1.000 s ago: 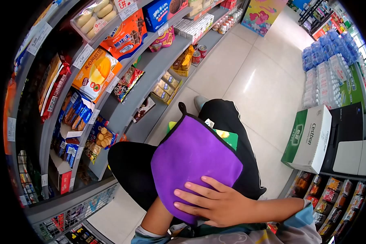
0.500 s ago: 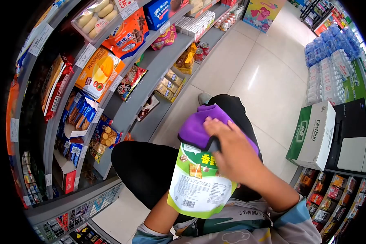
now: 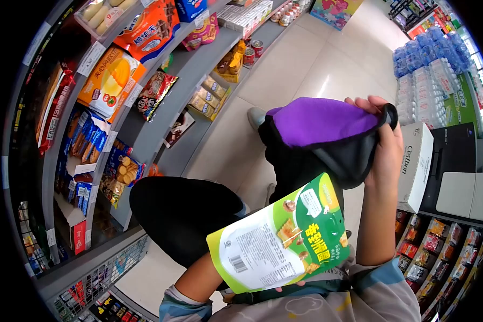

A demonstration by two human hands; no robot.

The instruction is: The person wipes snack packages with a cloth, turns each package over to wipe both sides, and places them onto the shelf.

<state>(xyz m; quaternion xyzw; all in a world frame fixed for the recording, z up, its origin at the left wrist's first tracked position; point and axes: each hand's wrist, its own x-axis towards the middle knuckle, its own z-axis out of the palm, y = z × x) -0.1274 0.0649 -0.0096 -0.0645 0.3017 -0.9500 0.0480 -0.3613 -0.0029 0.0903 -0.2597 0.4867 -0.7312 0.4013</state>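
The green and white snack pouch point(image 3: 279, 236) hides most of the left hand point(image 3: 301, 283); its fine print is too small to read. The purple and black fabric piece point(image 3: 327, 123) partly covers the right hand point(image 3: 386, 150).

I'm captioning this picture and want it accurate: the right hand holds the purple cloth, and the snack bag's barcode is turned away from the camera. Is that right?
Not quite: the barcode on the snack bag faces the camera, as the head view shows. The right hand does hold the purple cloth.
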